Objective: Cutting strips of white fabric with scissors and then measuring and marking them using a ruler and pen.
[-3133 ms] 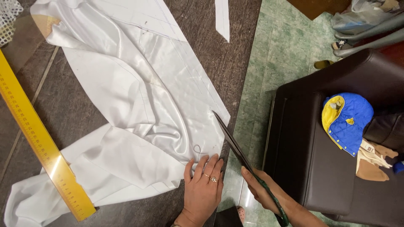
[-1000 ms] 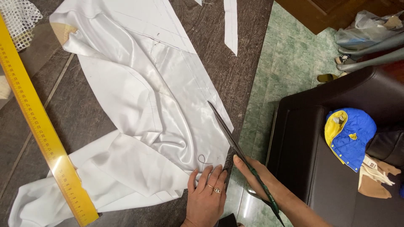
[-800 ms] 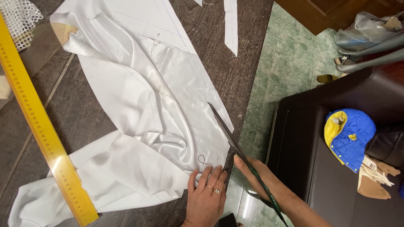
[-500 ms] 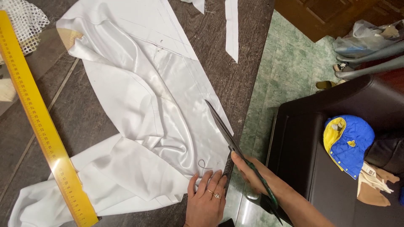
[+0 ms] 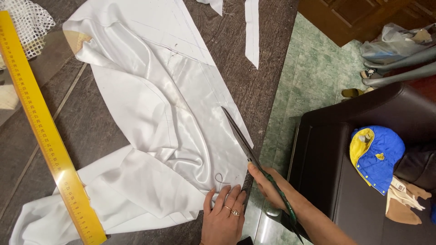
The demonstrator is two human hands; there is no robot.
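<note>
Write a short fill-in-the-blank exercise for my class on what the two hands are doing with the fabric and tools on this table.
1. The right hand holds long ____ with green handles.
2. The left hand, wearing rings, presses flat on the shiny ____ satin fabric.
3. The long ____ measuring ruler lies across the dark wooden table.

Missing words: scissors; white; yellow

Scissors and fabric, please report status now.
Right hand grips scissors, blades on white fabric edge. Left hand flat on fabric. Yellow ruler lies apart, left.
</note>
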